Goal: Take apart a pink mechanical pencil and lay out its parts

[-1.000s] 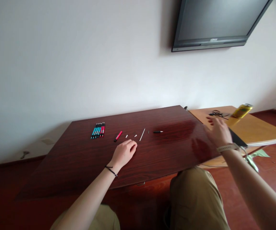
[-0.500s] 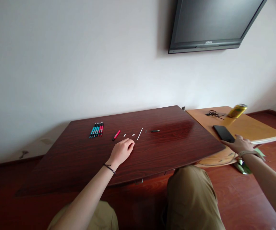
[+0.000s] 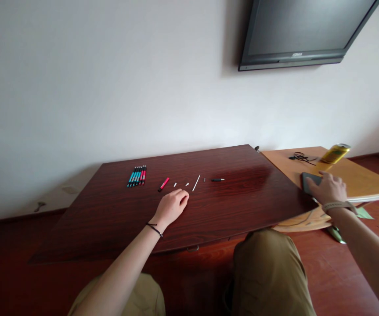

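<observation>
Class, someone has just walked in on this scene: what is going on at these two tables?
A seated person has both hands out. The left hand rests loosely curled on the dark table, just short of a row of small pen parts and a red cap; a bundle of pens lies further left. The right hand lies on a black phone on the lighter side table, where a yellow can and a cable also sit.

right hand (image 3: 328, 188) covers most of the phone (image 3: 308, 180); TV (image 3: 304, 30) cut off at the top edge; white bits (image 3: 187, 184) too tiny to identify.
</observation>
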A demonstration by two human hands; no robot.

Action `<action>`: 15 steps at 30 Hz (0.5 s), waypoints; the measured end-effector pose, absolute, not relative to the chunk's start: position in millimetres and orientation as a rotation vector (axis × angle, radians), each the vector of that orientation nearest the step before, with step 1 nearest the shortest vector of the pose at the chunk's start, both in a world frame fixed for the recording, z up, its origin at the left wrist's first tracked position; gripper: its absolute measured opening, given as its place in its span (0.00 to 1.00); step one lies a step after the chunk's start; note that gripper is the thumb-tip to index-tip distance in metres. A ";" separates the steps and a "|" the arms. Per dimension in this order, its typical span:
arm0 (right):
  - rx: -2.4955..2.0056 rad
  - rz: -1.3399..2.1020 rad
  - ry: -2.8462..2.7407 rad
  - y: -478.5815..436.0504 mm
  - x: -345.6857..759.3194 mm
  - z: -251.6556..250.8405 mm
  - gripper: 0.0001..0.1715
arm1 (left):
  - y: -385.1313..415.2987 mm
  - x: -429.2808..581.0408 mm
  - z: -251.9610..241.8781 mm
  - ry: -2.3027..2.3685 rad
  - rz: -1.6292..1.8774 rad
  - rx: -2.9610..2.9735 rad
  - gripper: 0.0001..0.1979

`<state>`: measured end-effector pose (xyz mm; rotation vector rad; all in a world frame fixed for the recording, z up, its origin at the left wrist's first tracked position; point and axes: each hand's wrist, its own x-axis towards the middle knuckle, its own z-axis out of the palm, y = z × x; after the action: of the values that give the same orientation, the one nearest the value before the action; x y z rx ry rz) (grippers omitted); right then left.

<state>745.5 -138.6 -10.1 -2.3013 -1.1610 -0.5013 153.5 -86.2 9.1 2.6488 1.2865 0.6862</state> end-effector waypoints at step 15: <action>-1.714 0.197 -2.173 -35.6 456.5 11.0 0.12 | -88.9 152.7 8.8 1.270 0.676 2.605 0.10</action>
<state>456.5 -35.6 11.0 -1.7137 -2.1730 0.1970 152.7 -88.9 8.8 2.6046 1.2701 0.6762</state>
